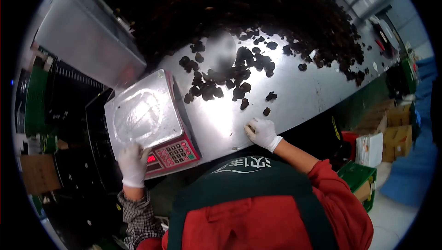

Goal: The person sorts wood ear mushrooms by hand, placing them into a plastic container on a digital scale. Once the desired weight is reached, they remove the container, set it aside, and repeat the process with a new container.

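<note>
A digital weighing scale [142, 111] with a bare steel pan and a red keypad front stands on the metal table [294, 102]. My left hand [132, 166], in a white glove, is at the scale's front left corner beside the lit red display. Its thumb is apart from the fingers and nothing shows in them. My right hand [263, 135], also gloved, rests at the table's near edge with fingers curled in; what they may hold is hidden. Just beyond it lie loose dark, crinkled pieces [271, 96] resembling dried mushrooms.
A large heap of the same dark pieces [258, 1] covers the table's far side. To the left stands a tall grey bin [87, 38] close behind the scale. A pale round shape [221, 49] is too blurred to name. Cardboard boxes [397, 137] and a green crate [357, 178] stand at right.
</note>
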`<state>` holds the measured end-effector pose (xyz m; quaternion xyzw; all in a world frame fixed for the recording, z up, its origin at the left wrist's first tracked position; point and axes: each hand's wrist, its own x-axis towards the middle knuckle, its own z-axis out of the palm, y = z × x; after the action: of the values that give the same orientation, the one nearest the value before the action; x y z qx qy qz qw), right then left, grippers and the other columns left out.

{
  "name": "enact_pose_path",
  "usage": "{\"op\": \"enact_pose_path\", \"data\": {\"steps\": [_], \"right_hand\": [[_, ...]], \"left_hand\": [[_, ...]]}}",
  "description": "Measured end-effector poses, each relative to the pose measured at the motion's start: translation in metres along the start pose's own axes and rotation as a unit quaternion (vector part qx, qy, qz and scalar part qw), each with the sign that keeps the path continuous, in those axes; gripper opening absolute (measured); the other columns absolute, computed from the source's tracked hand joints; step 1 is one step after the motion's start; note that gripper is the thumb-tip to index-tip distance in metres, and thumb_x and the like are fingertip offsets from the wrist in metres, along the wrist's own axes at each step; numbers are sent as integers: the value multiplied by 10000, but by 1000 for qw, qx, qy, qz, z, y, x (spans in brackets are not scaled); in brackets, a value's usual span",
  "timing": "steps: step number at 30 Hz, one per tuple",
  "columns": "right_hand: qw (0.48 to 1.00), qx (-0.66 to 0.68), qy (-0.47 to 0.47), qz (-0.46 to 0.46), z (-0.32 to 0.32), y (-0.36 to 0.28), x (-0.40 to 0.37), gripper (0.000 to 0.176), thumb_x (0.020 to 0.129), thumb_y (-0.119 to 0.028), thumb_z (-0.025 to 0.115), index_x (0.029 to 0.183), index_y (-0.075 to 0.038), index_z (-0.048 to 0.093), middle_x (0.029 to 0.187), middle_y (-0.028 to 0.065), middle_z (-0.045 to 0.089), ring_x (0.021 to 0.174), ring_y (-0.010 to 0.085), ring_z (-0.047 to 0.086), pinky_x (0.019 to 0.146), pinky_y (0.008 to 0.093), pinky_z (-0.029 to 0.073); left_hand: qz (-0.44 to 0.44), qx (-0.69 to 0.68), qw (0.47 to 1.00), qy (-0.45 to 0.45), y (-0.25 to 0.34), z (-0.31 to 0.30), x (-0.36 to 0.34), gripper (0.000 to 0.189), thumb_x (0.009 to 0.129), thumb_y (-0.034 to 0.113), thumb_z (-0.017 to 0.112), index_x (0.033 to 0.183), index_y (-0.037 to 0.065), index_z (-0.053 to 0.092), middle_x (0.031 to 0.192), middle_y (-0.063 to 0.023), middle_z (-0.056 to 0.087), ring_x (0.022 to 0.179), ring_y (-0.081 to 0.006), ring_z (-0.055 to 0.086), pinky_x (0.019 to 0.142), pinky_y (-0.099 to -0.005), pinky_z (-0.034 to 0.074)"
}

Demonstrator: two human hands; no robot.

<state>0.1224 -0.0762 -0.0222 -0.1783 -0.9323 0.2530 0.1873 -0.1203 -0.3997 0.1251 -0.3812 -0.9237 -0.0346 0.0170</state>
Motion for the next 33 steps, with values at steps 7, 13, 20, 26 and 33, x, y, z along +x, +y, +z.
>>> {"op": "enact_pose_path", "data": {"steps": [7,13,20,26,33], "right_hand": [[987,-56,-15,-147,-25,3,85,98,783,-124,611,866,-77,634,812,119,613,765,290,607,673,406,491],[927,-239,-241,-159,4,8,131,131,801,-130,541,840,-60,645,843,141,646,791,272,661,697,398,526],[986,63,-141,-69,-21,22,141,114,848,-162,553,876,-64,604,838,129,617,759,315,608,704,406,480],[980,92,-164,60,-145,104,73,108,878,-103,580,878,3,600,752,141,593,679,218,574,639,340,456],[953,-198,-187,130,-249,204,-53,147,821,-172,602,886,-47,643,873,177,633,839,383,595,728,468,480]], "left_hand": [[-76,-238,934,255,95,-74,-35,338,726,-13,727,1040,-4,603,1029,-108,584,896,-221,582,812,-311,471],[66,-285,953,85,179,7,-45,206,770,200,727,896,52,660,846,-88,633,808,-273,601,751,-364,471],[-1,-359,932,43,216,45,-40,210,829,258,662,876,53,664,860,-77,634,870,-260,591,805,-364,463],[5,-367,930,32,217,58,-23,210,821,252,664,853,45,656,841,-81,627,859,-268,589,799,-370,473],[71,-384,919,46,228,73,9,187,783,158,700,896,31,624,859,-130,617,837,-318,587,743,-397,485]]}}
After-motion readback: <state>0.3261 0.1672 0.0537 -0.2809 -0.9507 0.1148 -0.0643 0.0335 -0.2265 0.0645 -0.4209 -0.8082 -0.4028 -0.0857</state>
